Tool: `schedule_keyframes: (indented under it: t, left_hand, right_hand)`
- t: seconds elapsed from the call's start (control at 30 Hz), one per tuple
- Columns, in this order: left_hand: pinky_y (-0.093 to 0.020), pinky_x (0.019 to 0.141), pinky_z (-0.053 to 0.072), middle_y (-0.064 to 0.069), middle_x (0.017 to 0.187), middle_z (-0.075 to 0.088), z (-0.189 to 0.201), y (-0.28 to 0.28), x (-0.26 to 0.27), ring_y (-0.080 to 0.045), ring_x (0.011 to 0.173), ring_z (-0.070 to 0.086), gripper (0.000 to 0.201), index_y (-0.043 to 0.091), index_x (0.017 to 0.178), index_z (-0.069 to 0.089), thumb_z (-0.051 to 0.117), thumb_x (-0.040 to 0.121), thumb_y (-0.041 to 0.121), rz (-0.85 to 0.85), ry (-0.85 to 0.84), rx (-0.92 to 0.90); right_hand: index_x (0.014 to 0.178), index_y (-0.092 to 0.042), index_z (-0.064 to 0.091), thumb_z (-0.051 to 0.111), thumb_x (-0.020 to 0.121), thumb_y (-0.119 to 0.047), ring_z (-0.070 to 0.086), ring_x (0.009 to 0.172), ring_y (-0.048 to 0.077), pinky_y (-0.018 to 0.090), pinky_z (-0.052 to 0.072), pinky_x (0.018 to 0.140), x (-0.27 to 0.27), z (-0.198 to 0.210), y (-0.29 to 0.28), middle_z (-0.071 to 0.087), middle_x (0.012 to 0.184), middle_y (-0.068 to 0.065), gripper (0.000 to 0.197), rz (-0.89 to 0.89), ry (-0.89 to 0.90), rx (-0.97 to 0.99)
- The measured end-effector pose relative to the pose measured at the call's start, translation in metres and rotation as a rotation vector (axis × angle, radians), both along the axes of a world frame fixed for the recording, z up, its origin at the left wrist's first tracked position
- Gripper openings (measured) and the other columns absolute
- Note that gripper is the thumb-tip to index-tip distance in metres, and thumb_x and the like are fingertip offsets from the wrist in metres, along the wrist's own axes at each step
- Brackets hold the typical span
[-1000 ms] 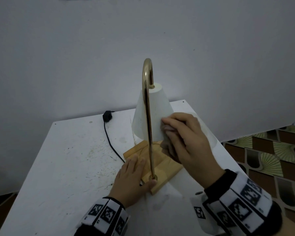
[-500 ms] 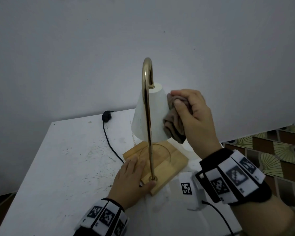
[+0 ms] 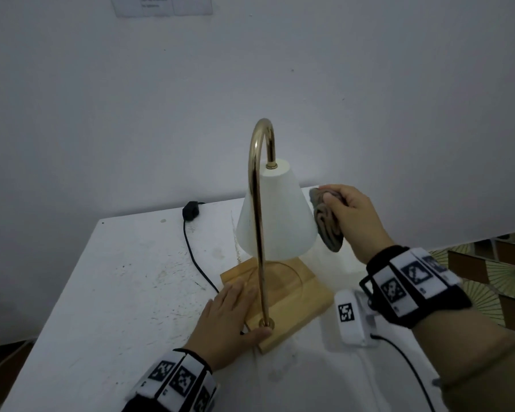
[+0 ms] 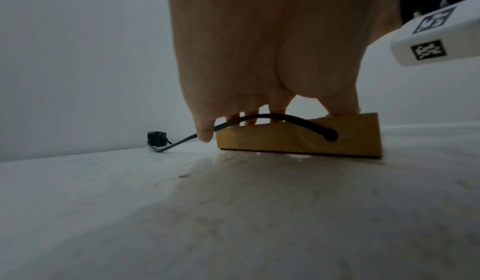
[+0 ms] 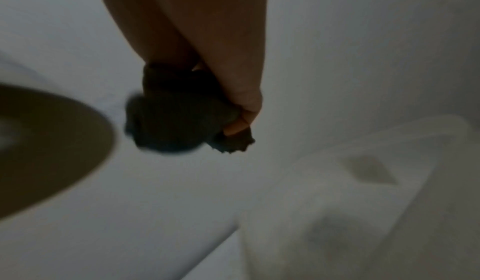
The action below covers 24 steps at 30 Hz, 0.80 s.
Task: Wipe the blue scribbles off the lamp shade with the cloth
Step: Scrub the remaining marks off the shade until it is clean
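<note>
Right hand (image 3: 353,215) grips bunched cloth (image 3: 326,223) right of center, just beside lamp shade (image 3: 275,217). Left hand (image 3: 231,318) lies flat, fingers straight, on wooden base (image 3: 295,295). No blue visible on the facing side; far side unseen.

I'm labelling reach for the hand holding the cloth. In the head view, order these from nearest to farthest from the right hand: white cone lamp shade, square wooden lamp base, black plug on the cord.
From the right hand:
1. White cone lamp shade, just to its left, beside the grey cloth it grips.
2. Square wooden lamp base, below and to the left.
3. Black plug, far left near the wall.
</note>
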State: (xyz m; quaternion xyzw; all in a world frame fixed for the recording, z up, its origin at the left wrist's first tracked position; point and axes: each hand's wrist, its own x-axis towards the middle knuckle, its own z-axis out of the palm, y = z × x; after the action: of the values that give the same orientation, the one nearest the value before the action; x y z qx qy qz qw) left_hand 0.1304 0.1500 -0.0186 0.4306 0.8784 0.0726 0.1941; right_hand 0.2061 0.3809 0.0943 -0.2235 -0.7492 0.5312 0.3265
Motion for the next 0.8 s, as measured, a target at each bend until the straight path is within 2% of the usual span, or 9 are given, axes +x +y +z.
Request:
schedule_keyframes:
  t: [0.07, 0.17, 0.3, 0.37, 0.43, 0.53, 0.63, 0.7, 0.8]
  left_hand:
    - [-0.045, 0.117, 0.013, 0.017, 0.156, -0.01, 0.002, -0.003, -0.007, -0.008, 0.144, -0.006, 0.111, 0.037, 0.149, 0.0, 0.005, 0.053, 0.094, -0.04, -0.016, -0.004]
    - [-0.044, 0.119, 0.009, 0.025, 0.15, -0.019, 0.009, -0.008, -0.017, -0.003, 0.143, -0.013, 0.112, 0.04, 0.148, -0.004, 0.011, 0.052, 0.094, -0.109, -0.055, -0.035]
    - [-0.037, 0.12, 0.0, 0.03, 0.141, -0.024, 0.022, -0.01, -0.026, 0.002, 0.139, -0.019, 0.104, 0.042, 0.146, -0.004, 0.023, 0.057, 0.088, -0.207, -0.072, -0.059]
    - [-0.024, 0.117, -0.006, 0.029, 0.141, -0.024, 0.026, -0.009, -0.028, 0.007, 0.135, -0.022, 0.097, 0.039, 0.147, -0.001, 0.032, 0.066, 0.08, -0.252, -0.056, -0.029]
    - [-0.008, 0.106, -0.015, 0.029, 0.141, -0.023, 0.029, -0.011, -0.03, 0.012, 0.131, -0.023, 0.089, 0.036, 0.148, 0.002, 0.043, 0.076, 0.069, -0.279, -0.066, -0.006]
    - [0.001, 0.095, -0.02, 0.03, 0.142, -0.024, 0.029, -0.014, -0.033, 0.016, 0.126, -0.029, 0.082, 0.037, 0.147, 0.001, 0.052, 0.085, 0.057, -0.297, -0.116, 0.007]
    - [0.005, 0.092, -0.021, 0.032, 0.141, -0.027, 0.028, -0.018, -0.032, 0.023, 0.118, -0.038, 0.081, 0.038, 0.146, -0.002, 0.046, 0.084, 0.059, -0.302, -0.138, 0.021]
    - [0.001, 0.1, -0.018, 0.04, 0.133, -0.029, 0.026, -0.023, -0.024, 0.019, 0.121, -0.036, 0.078, 0.045, 0.142, -0.007, 0.039, 0.081, 0.064, -0.259, -0.161, 0.038]
    - [-0.011, 0.111, -0.005, 0.051, 0.127, -0.029, 0.023, -0.031, -0.005, 0.008, 0.135, -0.022, 0.077, 0.069, 0.123, -0.017, 0.035, 0.068, 0.083, -0.182, -0.234, 0.089]
  right_hand:
    - [0.088, 0.008, 0.06, 0.045, 0.092, 0.002, 0.057, 0.074, 0.035, 0.03, 0.049, 0.065, -0.004, -0.008, 0.02, 0.062, 0.081, 0.022, 0.017, -0.029, -0.117, 0.031]
    - [0.084, 0.015, 0.061, 0.048, 0.086, 0.004, 0.059, 0.078, 0.032, 0.026, 0.043, 0.065, -0.008, -0.032, 0.049, 0.065, 0.082, 0.021, 0.017, -0.045, -0.377, 0.228]
    - [0.079, 0.004, 0.065, 0.052, 0.083, 0.0, 0.059, 0.085, 0.03, 0.027, 0.041, 0.068, -0.017, -0.068, 0.072, 0.065, 0.092, 0.014, 0.014, 0.048, -0.565, 0.357]
    - [0.076, -0.005, 0.06, 0.054, 0.084, -0.003, 0.056, 0.086, 0.026, 0.025, 0.036, 0.068, -0.019, -0.082, 0.077, 0.062, 0.095, 0.011, 0.01, 0.109, -0.621, 0.398]
    - [0.075, -0.013, 0.056, 0.053, 0.086, -0.007, 0.054, 0.087, 0.025, 0.025, 0.033, 0.07, -0.017, -0.092, 0.079, 0.058, 0.096, 0.009, 0.013, 0.146, -0.677, 0.441]
    - [0.08, -0.016, 0.058, 0.049, 0.091, -0.012, 0.054, 0.094, 0.03, 0.029, 0.037, 0.076, -0.012, -0.095, 0.075, 0.057, 0.1, 0.01, 0.015, 0.183, -0.756, 0.497]
    - [0.111, -0.005, 0.063, 0.054, 0.091, -0.01, 0.053, 0.106, 0.036, 0.04, 0.042, 0.088, -0.002, -0.088, 0.058, 0.059, 0.118, 0.012, 0.022, 0.01, -0.623, 0.723]
    - [0.1, -0.005, 0.067, 0.057, 0.087, -0.006, 0.056, 0.089, 0.03, 0.038, 0.044, 0.075, 0.013, -0.081, 0.035, 0.063, 0.096, 0.01, 0.016, -0.034, -0.334, 0.825]
    - [0.08, -0.02, 0.06, 0.042, 0.091, -0.022, 0.047, 0.078, 0.003, 0.023, 0.036, 0.067, 0.031, -0.077, -0.001, 0.054, 0.077, -0.007, 0.021, 0.307, -0.248, 0.689]
